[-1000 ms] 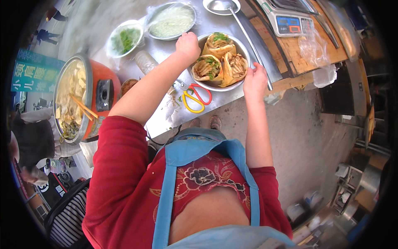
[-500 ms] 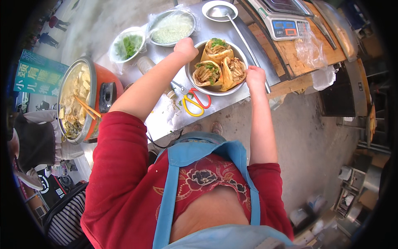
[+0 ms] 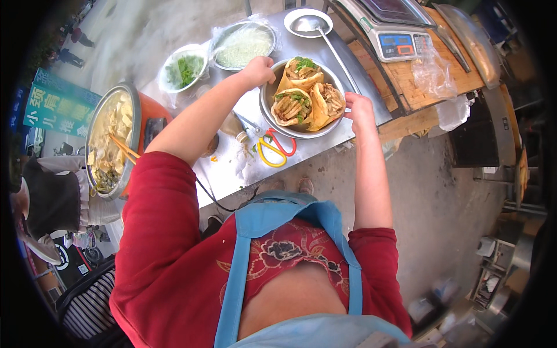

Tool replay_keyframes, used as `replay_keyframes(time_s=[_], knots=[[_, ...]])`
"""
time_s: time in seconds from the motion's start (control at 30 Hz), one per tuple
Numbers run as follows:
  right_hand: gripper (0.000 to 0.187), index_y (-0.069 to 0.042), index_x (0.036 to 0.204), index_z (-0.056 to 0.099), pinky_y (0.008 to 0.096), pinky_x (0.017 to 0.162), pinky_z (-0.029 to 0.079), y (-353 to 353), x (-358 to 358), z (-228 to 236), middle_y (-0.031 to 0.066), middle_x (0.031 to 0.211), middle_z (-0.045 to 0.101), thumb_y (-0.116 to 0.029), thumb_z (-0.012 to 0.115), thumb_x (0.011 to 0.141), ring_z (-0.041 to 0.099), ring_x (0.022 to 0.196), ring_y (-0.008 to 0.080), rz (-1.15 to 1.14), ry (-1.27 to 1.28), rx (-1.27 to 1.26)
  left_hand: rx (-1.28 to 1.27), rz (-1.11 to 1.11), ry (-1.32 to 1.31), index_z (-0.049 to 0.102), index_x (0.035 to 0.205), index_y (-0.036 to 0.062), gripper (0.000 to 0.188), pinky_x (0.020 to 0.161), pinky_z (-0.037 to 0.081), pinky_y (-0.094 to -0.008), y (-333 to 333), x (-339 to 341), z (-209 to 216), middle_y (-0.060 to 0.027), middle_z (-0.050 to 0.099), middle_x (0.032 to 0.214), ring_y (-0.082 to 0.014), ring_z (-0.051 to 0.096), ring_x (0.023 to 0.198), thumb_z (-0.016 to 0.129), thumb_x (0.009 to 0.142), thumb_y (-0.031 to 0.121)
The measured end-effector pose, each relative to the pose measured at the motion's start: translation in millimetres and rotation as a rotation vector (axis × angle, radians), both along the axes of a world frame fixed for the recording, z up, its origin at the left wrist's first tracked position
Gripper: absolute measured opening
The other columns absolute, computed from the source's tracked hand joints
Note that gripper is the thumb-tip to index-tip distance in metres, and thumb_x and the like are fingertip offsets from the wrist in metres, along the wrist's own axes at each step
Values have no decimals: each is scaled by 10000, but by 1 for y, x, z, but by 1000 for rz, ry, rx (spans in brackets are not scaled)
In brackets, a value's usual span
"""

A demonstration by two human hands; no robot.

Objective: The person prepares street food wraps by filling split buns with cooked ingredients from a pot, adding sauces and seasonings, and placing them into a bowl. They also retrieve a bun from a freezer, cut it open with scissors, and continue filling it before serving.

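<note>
A round metal bowl (image 3: 268,119) on the steel table holds three filled flatbread wraps (image 3: 293,107), upright, with shredded filling and green herbs on top. At the bowl's upper left rim is my left hand (image 3: 259,71), its fingers closed on the edge. My right hand (image 3: 361,111) is at the opposite rim, fingertips curled against the edge; part of its grip is hidden. Scissors (image 3: 272,148) with one red and one yellow handle lie just below the bowl. A squeeze bottle (image 3: 234,126) lies beside them, partly behind my left forearm.
An orange pot (image 3: 152,110) of simmering food with chopsticks stands left. Behind are bowls of green herbs (image 3: 187,69) and pale chopped food (image 3: 243,47), and a ladle (image 3: 325,37) resting in a white bowl. A scale (image 3: 403,46) and plastic bag (image 3: 432,75) sit right.
The view has shifted slightly. My right hand's fingers look a little looser at the bowl's rim. My left hand stays at the opposite edge, and the wraps remain in the bowl.
</note>
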State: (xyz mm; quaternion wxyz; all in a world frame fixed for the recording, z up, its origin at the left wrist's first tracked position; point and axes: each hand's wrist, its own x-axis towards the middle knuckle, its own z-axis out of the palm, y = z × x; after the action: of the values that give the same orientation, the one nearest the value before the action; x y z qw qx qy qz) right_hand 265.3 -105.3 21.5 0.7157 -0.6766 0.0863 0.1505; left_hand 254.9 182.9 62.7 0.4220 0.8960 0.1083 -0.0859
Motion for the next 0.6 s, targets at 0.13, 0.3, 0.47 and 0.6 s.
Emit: replay_keyframes(time_s=[0.13,0.3,0.47,0.6], knots=[[388,30,1147,538,348,730,475,-3,-9,7,115,1042,606,-176,549,818,571,955,216,-37,-42,-28,-156,22,-28,572,753,28,155,530,434,-314,7,-2,4,-54,562,658,-175,536,591,614,611,-20],[398,-11,1166,550,309,759,466,-23,-44,6,80,1075,599,-194,597,816,553,988,181,-175,-108,42,-140,29,-222,588,738,44,145,516,403,-286,13,-11,49,-51,569,648,-146,519,576,618,596,46],[329,-25,1099,597,287,733,469,-59,-123,-33,48,1006,621,-175,625,807,574,904,140,-319,-81,108,-195,-33,-312,593,791,19,176,485,347,-265,-9,-14,108,-35,559,635,-127,491,552,589,615,24],[251,-55,1047,629,272,687,468,-76,-207,-94,17,931,635,-149,609,815,584,823,120,-432,55,46,-180,-124,-361,598,786,18,212,470,321,-247,-45,-15,143,-26,547,617,-114,459,512,571,576,13]])
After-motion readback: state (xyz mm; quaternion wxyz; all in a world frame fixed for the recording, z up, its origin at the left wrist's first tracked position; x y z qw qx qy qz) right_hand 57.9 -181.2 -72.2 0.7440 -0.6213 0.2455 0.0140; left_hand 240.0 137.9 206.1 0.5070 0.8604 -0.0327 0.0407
